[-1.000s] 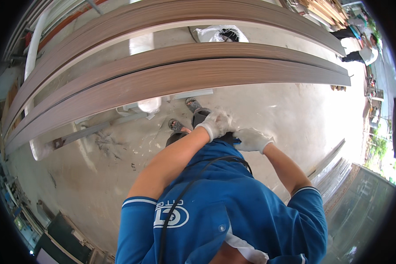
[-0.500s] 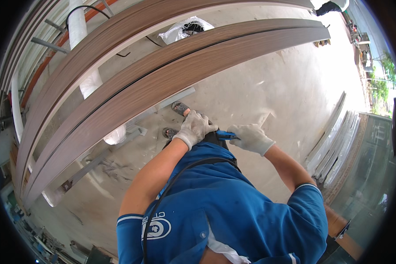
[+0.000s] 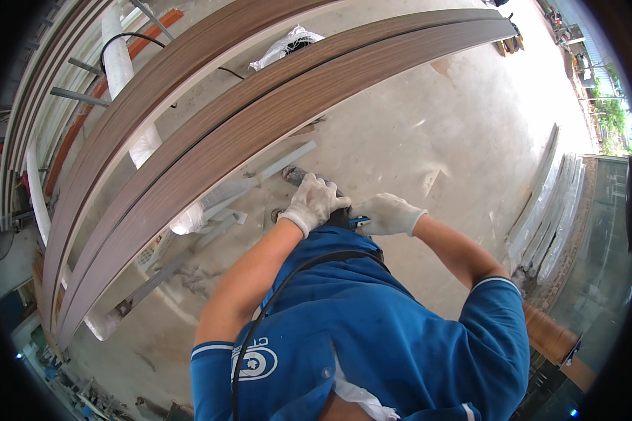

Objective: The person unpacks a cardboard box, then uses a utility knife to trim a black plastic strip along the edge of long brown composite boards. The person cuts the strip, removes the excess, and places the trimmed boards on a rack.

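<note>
My left hand, in a pale work glove, rests over dark cloth in front of my waist. Its fingers are curled and its thumb points right; what they close on, if anything, is hidden. Close beside it, my gloved right hand is closed around a blue tool that looks like a utility knife. Only a short blue part shows below the fingers, near the left thumb. Long wood-grain brown panels lie ahead and to the left of my hands, apart from them.
A padded white support bar runs under the panels. Beyond them is a white sack. Grey metal strips lie on the floor by my feet. At right, plastic-wrapped lengths lie near a dark glass sheet.
My right hand has moved left, nearer my left hand, and now covers most of the blue tool. My view has shifted slightly; the left hand stays nearly in place.
</note>
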